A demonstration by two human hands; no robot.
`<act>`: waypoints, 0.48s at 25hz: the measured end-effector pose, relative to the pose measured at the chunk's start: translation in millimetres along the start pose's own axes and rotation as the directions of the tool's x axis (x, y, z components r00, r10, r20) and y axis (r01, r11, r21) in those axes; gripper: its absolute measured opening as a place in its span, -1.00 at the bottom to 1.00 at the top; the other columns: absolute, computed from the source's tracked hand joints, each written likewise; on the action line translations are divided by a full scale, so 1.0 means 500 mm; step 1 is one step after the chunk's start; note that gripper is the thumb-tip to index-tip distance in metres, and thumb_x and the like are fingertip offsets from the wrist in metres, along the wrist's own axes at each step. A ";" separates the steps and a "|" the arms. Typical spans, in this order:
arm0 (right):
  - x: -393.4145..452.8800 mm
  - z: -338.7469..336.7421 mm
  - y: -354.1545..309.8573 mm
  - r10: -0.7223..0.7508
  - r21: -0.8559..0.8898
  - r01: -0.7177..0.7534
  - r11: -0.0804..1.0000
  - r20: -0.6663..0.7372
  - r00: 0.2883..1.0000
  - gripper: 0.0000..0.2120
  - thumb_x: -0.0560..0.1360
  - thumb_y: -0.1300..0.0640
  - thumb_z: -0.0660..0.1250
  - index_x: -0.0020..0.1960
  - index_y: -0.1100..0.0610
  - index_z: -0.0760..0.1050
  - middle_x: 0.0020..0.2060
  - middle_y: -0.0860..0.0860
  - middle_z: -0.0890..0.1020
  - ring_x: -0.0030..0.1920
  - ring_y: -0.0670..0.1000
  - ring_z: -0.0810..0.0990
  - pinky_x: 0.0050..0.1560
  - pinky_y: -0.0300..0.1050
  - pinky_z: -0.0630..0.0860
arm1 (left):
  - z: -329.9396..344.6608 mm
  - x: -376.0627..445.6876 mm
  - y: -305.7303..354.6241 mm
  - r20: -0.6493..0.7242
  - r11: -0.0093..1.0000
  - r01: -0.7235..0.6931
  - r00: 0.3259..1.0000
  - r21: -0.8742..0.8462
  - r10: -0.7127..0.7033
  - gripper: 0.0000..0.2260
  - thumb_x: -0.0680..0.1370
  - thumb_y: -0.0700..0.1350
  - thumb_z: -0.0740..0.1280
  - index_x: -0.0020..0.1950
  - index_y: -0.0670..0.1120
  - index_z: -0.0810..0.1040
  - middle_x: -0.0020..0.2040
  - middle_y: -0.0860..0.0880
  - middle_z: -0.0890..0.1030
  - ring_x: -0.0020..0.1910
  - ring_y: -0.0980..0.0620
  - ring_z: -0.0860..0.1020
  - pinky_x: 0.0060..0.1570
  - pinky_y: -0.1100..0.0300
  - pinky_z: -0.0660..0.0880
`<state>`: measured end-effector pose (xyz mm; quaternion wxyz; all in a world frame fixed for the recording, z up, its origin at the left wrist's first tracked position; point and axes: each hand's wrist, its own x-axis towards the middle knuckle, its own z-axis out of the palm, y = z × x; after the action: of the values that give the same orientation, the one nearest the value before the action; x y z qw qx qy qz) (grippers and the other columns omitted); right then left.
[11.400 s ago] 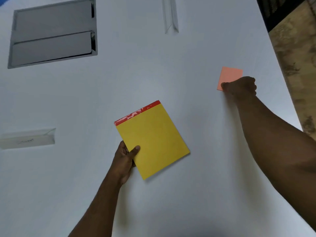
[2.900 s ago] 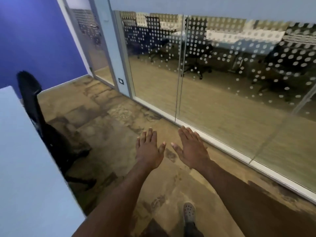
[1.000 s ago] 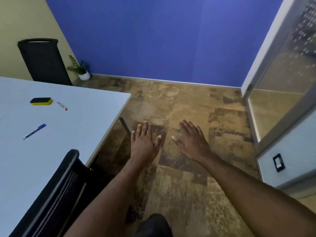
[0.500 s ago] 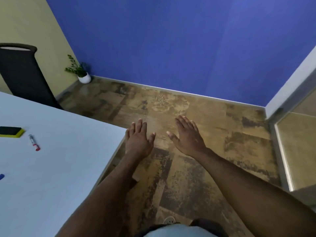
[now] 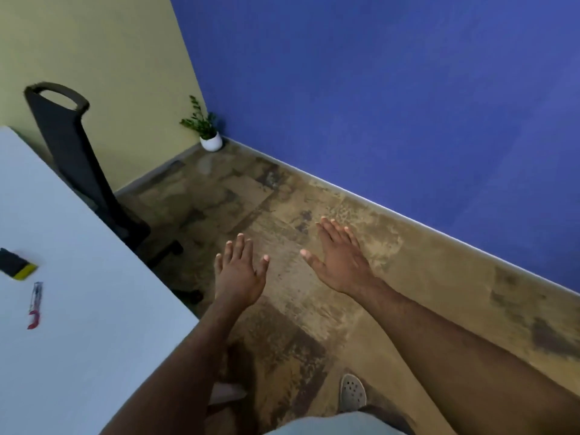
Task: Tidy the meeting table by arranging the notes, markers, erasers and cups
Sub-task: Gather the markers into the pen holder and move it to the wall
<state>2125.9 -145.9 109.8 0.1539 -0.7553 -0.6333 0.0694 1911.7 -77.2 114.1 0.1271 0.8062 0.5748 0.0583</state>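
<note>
Both hands float over the floor, off the table's right edge, palms down and holding nothing. My left hand (image 5: 240,274) has its fingers spread, close to the corner of the white table (image 5: 94,309). My right hand (image 5: 340,259) is a little further right, fingers also apart. On the table at the far left lie a black and yellow eraser (image 5: 17,265) and, just below it, a marker with a red cap (image 5: 34,306). No notes or cups are in view.
A black office chair (image 5: 72,146) stands at the table's far end against the yellow wall. A small potted plant (image 5: 205,130) sits in the corner by the blue wall. Brown patterned floor lies ahead; my shoe (image 5: 353,394) shows below.
The view has swung left and closer to the table's end. The eraser and red marker have slid toward the left edge; the blue pen is out of view. Both hands stay empty and spread.
</note>
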 end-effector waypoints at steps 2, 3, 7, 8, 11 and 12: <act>0.099 0.001 0.017 -0.094 0.013 0.093 0.996 0.050 0.994 -0.14 0.46 -0.46 -0.24 0.57 0.08 -0.04 0.58 0.00 -0.01 0.57 -0.01 -0.10 0.47 -0.04 -0.24 | -0.013 0.058 0.014 -0.026 0.994 0.096 0.995 -0.048 -0.098 -0.40 0.63 0.23 -0.05 0.60 -0.04 0.05 0.62 -0.01 -0.05 0.59 -0.03 -0.11 0.52 -0.06 -0.14; 0.142 0.004 0.012 -0.147 0.017 0.146 0.989 0.081 0.986 -0.16 0.48 -0.44 -0.22 0.57 0.08 -0.04 0.58 0.00 -0.01 0.57 -0.01 -0.11 0.47 -0.04 -0.25 | -0.024 0.082 0.013 -0.039 0.989 0.137 0.989 -0.064 -0.139 -0.40 0.63 0.23 -0.04 0.60 -0.04 0.06 0.62 -0.01 -0.05 0.59 -0.03 -0.11 0.51 -0.05 -0.15; 0.294 0.043 -0.056 -0.360 0.056 0.356 0.933 0.145 0.922 -0.22 0.52 -0.41 -0.16 0.57 0.06 -0.01 0.58 -0.01 0.02 0.56 -0.03 -0.09 0.46 -0.06 -0.26 | -0.058 0.159 -0.045 -0.123 0.946 0.299 0.941 -0.127 -0.315 -0.41 0.63 0.23 -0.02 0.60 -0.03 0.07 0.62 -0.01 -0.05 0.59 -0.03 -0.11 0.51 -0.04 -0.15; 0.333 0.058 -0.080 -0.413 0.070 0.407 0.911 0.155 0.898 -0.21 0.51 -0.41 -0.17 0.57 0.06 -0.01 0.58 0.00 0.03 0.56 -0.03 -0.08 0.47 -0.05 -0.24 | -0.063 0.178 -0.072 -0.139 0.926 0.349 0.919 -0.141 -0.368 -0.41 0.63 0.22 -0.01 0.59 -0.04 0.08 0.62 -0.01 -0.05 0.59 -0.03 -0.11 0.51 -0.04 -0.15; 0.452 0.119 -0.175 -0.542 0.111 0.530 0.840 0.209 0.814 -0.18 0.48 -0.42 -0.20 0.57 0.07 -0.01 0.58 0.00 0.02 0.57 -0.02 -0.09 0.50 -0.02 -0.19 | -0.074 0.232 -0.180 -0.183 0.853 0.489 0.836 -0.180 -0.518 -0.42 0.64 0.22 -0.01 0.59 -0.04 0.09 0.62 -0.01 -0.04 0.59 -0.05 -0.10 0.51 -0.04 -0.14; 0.494 0.142 -0.212 -0.580 0.122 0.568 0.814 0.218 0.785 -0.18 0.48 -0.43 -0.21 0.57 0.06 -0.02 0.58 0.00 0.01 0.57 -0.02 -0.09 0.50 -0.03 -0.19 | -0.076 0.250 -0.222 -0.203 0.828 0.525 0.804 -0.197 -0.559 -0.42 0.64 0.22 0.00 0.59 -0.03 0.10 0.62 -0.02 -0.03 0.59 -0.05 -0.09 0.51 -0.04 -0.14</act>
<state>2052.1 121.6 98.9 0.1070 -0.5085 -0.8447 0.1278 1842.7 79.8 113.7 0.1170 0.5838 0.7876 0.1588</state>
